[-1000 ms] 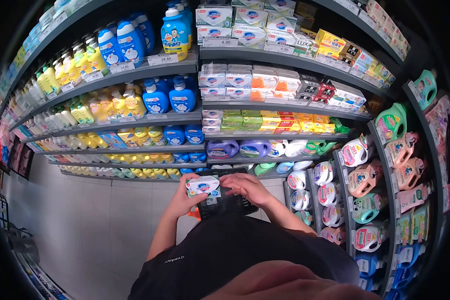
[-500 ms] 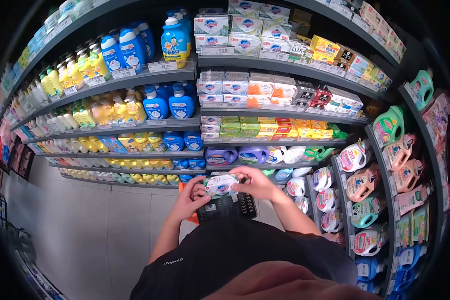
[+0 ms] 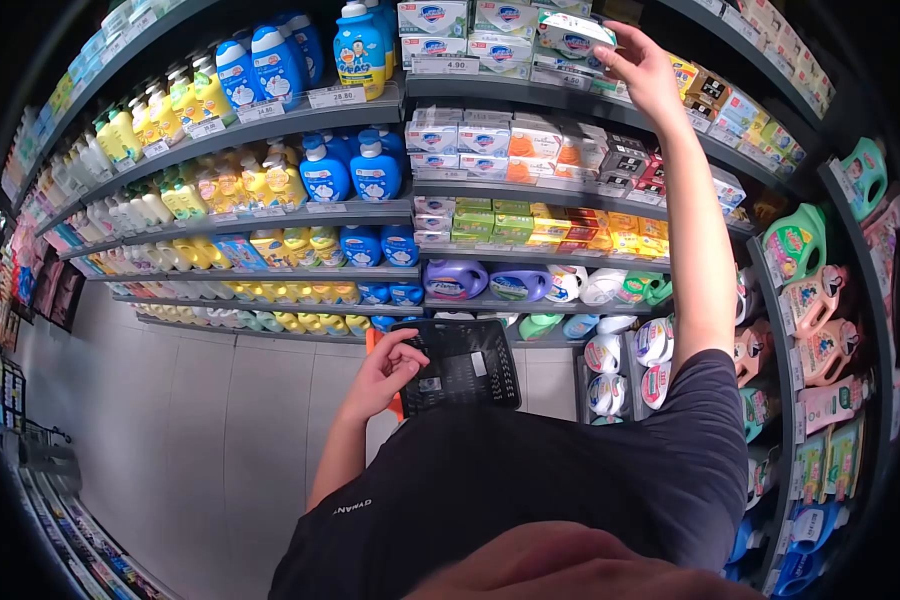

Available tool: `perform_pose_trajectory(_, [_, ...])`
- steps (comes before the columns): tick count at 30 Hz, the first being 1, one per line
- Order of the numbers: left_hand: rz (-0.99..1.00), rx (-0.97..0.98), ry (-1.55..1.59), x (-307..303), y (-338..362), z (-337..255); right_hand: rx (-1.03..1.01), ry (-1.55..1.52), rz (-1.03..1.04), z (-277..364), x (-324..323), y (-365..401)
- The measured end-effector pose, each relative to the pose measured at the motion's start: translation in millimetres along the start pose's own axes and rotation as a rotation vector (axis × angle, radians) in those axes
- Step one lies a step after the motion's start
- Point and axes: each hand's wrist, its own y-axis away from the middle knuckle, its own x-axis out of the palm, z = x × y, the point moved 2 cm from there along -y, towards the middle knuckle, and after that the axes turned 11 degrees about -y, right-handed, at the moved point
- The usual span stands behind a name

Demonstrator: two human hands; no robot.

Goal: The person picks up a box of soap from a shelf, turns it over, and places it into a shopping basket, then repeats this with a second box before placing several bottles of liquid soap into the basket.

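My right hand (image 3: 642,70) reaches up to the upper shelf, its fingers closed on the right end of a white and green soap box (image 3: 573,36). The box is tilted, in front of similar stacked soap boxes (image 3: 500,50) and just above a price tag reading 4.50. Down by the left side of a black shopping basket (image 3: 513,385), my left hand (image 3: 382,372) is loosely curled with its fingers apart and nothing seen in it. The basket has an orange part (image 3: 374,345) at its left side; my shirt hides its near edge.
Blue pump bottles (image 3: 377,170) and yellow bottles (image 3: 282,178) line the shelves on the left. More boxed soap (image 3: 534,145) fills the middle shelf, above purple detergent jugs (image 3: 457,280). Shelves of detergent bottles (image 3: 808,300) curve around on my right. Grey floor tiles (image 3: 260,420) lie below.
The soap box, held in both hands above the basket before, is now up at the top shelf in my right hand. My left hand has let go and stayed low.
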Motion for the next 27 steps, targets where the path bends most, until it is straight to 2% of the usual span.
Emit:
perform_pose_trajectory(5, [-0.049,-0.018,0.012,7,12,6,0.102,0.041,0.035,-33,-18,-46])
perform_pose_trajectory(11, [-0.083,-0.110,0.028,13,21,8,0.222,0.026,0.055,-72,-24,-64])
perform_pose_trajectory(16, [-0.065,-0.104,0.019,22,21,3,0.153,0.197,0.039,-80,-23,-71])
perform_pose_trajectory(22, [-0.019,-0.115,0.029,28,20,3,0.098,0.485,-0.031,-35,-12,-54])
perform_pose_trajectory(27, [-0.011,-0.122,0.017,30,20,1,-0.017,0.595,-0.076,-36,-10,-53])
